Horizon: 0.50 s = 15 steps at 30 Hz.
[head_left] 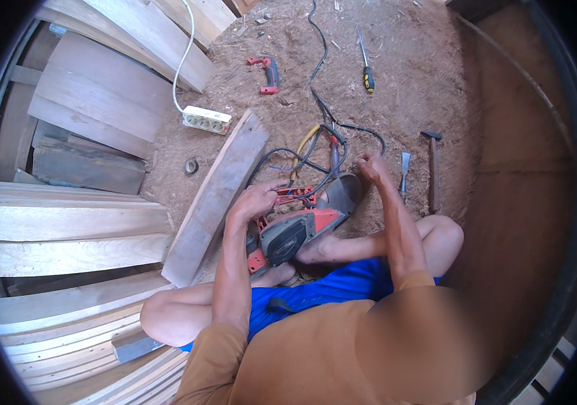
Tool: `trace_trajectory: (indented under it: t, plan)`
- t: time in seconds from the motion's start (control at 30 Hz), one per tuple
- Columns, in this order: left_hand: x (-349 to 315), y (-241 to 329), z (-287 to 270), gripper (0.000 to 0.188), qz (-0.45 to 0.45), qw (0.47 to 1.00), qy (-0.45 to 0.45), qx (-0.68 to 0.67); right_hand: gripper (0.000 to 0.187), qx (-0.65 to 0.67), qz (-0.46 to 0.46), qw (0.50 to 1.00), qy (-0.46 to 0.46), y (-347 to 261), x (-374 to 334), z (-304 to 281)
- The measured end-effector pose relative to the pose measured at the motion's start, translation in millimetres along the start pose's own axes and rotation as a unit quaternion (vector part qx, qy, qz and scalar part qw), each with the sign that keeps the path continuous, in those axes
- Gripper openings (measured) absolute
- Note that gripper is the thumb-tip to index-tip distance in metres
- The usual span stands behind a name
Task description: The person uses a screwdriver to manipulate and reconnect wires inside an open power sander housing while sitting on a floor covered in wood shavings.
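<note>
As the person (309,351) sits cross-legged, the electric planer (295,236) lies right by the bare feet, chunky red-and-black plastic, its handle opened! The left hand's (256,200) fingers bend over that red frame; the right hand (371,167) curls narrow beside black cable (326,109), both grips unclear. Fibrous shavings (423,74) surround a rough, straight-edged plank (217,196).

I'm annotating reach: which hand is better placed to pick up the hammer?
Probably the right hand: it is nearer the hammer, while the left hand is farther off, at the red-and-black power tool.
</note>
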State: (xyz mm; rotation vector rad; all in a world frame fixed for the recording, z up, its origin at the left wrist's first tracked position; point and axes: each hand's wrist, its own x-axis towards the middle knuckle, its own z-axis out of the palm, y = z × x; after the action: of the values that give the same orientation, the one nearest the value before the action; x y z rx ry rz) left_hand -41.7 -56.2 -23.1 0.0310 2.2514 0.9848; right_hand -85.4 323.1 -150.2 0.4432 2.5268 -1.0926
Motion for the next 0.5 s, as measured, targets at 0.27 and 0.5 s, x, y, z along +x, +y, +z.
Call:
trace_trajectory:
  t: [0.27,0.5]
  plan:
    - [26.5,36.7,-3.2,0.049,0.033,0.977,-0.093,0.187,0.027,0.035,-0.024,0.999,0.029,-24.1,-34.1,-22.7]
    - [30.9,43.8,13.2,0.056,0.052,0.956,-0.079,0.277,0.019,0.316,-0.016,0.944,-0.089,-89.1,-108.5,-35.4]
